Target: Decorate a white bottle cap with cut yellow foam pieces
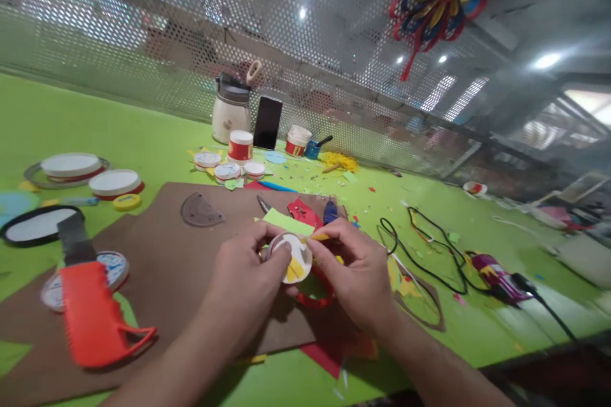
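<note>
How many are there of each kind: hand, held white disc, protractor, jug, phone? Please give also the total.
Hands: 2
Held white disc: 1
Protractor: 1
Jug: 1
Phone: 1
Total: 6

Super loud green tabletop (86,117) running up to a see-through screen (181,25) full of little holes, plus a dull grey ceiling (548,0), a few glary white lights (547,62) and some bright window-like opening (592,108) way over right.
</note>
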The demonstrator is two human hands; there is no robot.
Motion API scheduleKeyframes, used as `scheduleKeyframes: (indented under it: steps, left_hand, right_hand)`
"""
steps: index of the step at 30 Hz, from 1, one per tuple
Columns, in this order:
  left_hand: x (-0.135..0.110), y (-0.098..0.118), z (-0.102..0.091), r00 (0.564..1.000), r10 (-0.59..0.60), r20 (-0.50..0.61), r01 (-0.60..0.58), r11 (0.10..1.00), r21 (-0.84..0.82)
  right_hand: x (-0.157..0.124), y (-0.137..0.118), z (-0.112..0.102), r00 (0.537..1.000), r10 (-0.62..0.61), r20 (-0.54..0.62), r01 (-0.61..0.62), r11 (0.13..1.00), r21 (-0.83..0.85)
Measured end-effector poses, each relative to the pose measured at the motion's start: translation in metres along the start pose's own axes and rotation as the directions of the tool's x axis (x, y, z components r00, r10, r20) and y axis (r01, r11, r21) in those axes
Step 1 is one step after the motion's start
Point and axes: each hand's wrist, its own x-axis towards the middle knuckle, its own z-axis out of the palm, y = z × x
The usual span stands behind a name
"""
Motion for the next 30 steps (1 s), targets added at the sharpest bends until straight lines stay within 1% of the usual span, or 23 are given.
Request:
scheduleKeyframes:
  steps: [3, 6, 11, 13, 16, 20, 22, 23, 25, 27, 28, 30]
  left_hand:
    - [0.002, -0.002, -0.001, 1.0, -0.014, -0.001, 0.014, 1.0, 0.004]
    - [0.002, -0.004, -0.001, 1.0, 0.016, -0.009, -0.016, 1.0, 0.017]
    - [0.002, -0.004, 0.0, 0.998, 0.062, -0.011, -0.061, 0.997, 0.051]
    - [0.002, -0.004, 0.0, 0.998, 0.069, -0.013, -0.068, 0.996, 0.053]
    - [0.001, -0.003, 0.0, 0.997, 0.077, -0.016, -0.076, 0.995, 0.06]
    - [0.0, -0.002, 0.001, 0.998, 0.055, -0.019, -0.053, 0.997, 0.06]
    - [0.001, -0.003, 0.001, 0.999, 0.049, -0.017, -0.049, 0.998, 0.048]
    - [0.001, -0.003, 0.001, 0.998, 0.053, -0.017, -0.053, 0.998, 0.039]
    - [0.002, -0.004, 0.002, 0.998, 0.059, -0.011, -0.058, 0.998, 0.028]
    - [0.003, -0.005, 0.002, 0.998, 0.056, -0.002, -0.056, 0.998, 0.023]
    - [0.003, -0.006, 0.001, 0.999, 0.052, 0.004, -0.052, 0.998, 0.022]
    - [0.003, -0.007, 0.001, 0.999, 0.043, 0.014, -0.043, 0.999, 0.024]
  right_hand:
    - [-0.002, 0.003, 0.002, 1.0, 0.0, -0.014, -0.001, 0.999, -0.041]
    - [-0.004, 0.006, 0.003, 1.0, -0.015, -0.022, 0.013, 0.997, -0.074]
    - [-0.004, 0.007, 0.001, 0.994, -0.106, -0.037, 0.101, 0.988, -0.119]
    - [-0.003, 0.006, 0.001, 0.993, -0.117, -0.034, 0.112, 0.987, -0.117]
    - [-0.001, 0.004, 0.0, 0.997, -0.068, -0.023, 0.066, 0.994, -0.084]
    - [0.001, 0.003, 0.0, 0.995, 0.098, 0.027, -0.1, 0.992, 0.075]
    - [0.002, 0.002, -0.001, 0.989, 0.137, 0.048, -0.141, 0.983, 0.115]
    - [0.003, 0.002, -0.002, 0.991, 0.122, 0.05, -0.127, 0.987, 0.096]
    - [0.004, 0.002, -0.004, 0.998, 0.042, 0.043, -0.042, 0.999, 0.012]
    - [0.005, 0.003, -0.006, 0.998, -0.03, 0.063, 0.034, 0.997, -0.063]
    - [0.005, 0.003, -0.007, 0.996, -0.039, 0.08, 0.046, 0.996, -0.077]
    - [0.006, 0.005, -0.01, 0.993, -0.02, 0.116, 0.029, 0.997, -0.075]
